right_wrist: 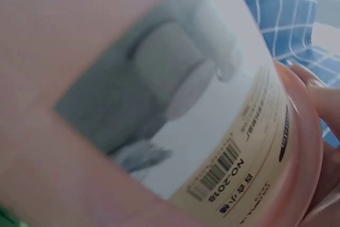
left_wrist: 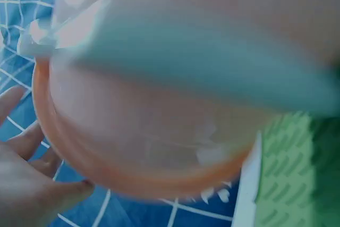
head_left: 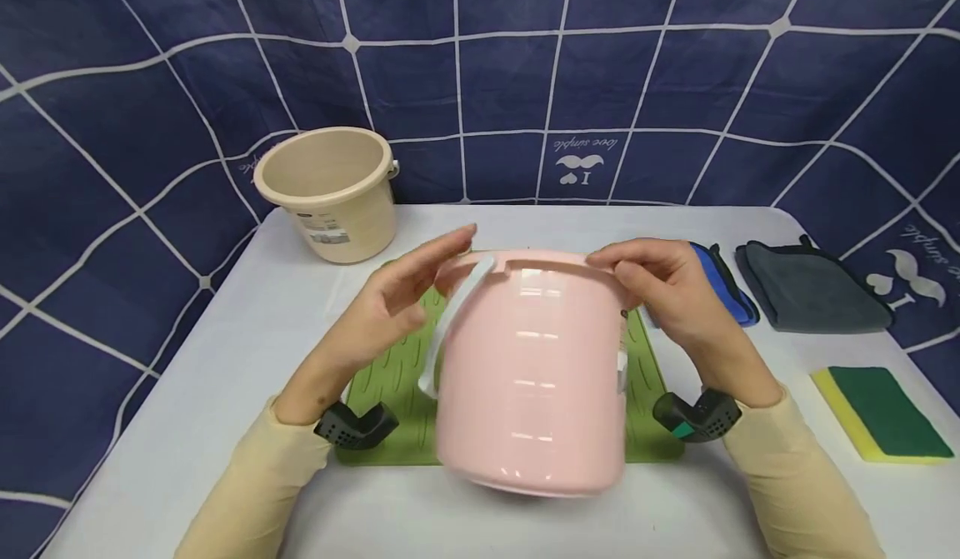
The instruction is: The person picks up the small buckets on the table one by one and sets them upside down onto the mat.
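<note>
A pink bucket (head_left: 532,376) leans over the green mat, its rim facing away from me and its base toward me. The right hand (head_left: 663,284) grips its rim at the right, thumb on the outside. At the left of the rim, the left hand (head_left: 397,296) has its fingers extended and spread; its thumb tip comes right up to the rim in the left wrist view. A pale handle (head_left: 455,326) hangs down the bucket's left side. On the right side sits a printed label (right_wrist: 212,158) with a barcode, large in the right wrist view.
The green mat (head_left: 390,426) lies on a white table (head_left: 187,434). A cream bucket (head_left: 352,217) stands upright at the back left. To the right are a blue-edged cloth (head_left: 723,284), a folded grey cloth (head_left: 813,288) and a green-and-yellow sponge (head_left: 885,413). Dark blue checked fabric (head_left: 510,84) hangs behind.
</note>
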### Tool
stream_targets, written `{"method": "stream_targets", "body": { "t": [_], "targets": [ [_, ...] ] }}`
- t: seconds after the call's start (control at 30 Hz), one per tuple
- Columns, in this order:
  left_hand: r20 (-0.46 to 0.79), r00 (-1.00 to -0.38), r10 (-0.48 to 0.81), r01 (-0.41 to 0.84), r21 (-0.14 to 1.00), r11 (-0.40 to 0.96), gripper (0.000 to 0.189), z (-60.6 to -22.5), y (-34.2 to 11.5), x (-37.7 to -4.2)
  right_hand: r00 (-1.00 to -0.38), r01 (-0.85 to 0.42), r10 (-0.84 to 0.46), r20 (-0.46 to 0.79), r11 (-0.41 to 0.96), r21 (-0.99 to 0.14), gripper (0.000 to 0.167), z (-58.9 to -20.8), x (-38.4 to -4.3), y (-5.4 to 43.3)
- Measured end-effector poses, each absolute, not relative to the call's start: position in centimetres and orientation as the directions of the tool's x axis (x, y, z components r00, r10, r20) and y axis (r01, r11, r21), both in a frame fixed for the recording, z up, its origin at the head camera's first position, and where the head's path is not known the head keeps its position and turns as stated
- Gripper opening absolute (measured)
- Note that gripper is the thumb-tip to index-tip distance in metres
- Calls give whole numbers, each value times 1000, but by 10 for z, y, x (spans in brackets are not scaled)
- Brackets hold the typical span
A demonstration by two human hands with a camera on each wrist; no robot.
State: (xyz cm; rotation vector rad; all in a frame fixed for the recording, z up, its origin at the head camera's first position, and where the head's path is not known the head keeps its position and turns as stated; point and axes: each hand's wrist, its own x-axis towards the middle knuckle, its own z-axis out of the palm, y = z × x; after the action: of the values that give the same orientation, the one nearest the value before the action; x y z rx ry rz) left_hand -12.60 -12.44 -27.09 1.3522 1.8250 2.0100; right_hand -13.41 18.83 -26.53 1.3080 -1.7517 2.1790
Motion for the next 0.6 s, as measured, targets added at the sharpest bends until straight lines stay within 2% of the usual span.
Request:
{"method": "stream_targets", "body": {
  "t": [0.03,0.1,0.23,0.33,0.4,0.53,0.6],
  "targets": [
    [555,-573,603,497,820,-283,83,-275,-126,-126,-663,-497,-407,629,-390,-775,19,-265,-136,191],
    [557,-560,613,541,807,-239,101,-283,-130,-124,-694,-453,-335,637,-484,-749,20,-265,-139,196],
    [508,-574,643,568,812,-134,113,-296,-131,-117,-773,-375,-180,608,-644,-667,22,-266,-147,204],
    [514,-608,605,596,799,-80,109,-303,-124,-113,-844,-329,-81,530,-703,-631,20,-271,-152,207],
    [548,-625,555,617,783,-78,101,-305,-118,-112,-883,-265,-60,466,-755,-600,20,-277,-156,209],
    [605,-655,453,619,773,-138,81,-305,-107,-112,-930,-158,-65,363,-818,-553,21,-290,-160,209],
    [602,-686,408,582,791,-189,71,-304,-104,-112,-940,-147,-64,336,-810,-568,21,-294,-161,208]
  ]
}}
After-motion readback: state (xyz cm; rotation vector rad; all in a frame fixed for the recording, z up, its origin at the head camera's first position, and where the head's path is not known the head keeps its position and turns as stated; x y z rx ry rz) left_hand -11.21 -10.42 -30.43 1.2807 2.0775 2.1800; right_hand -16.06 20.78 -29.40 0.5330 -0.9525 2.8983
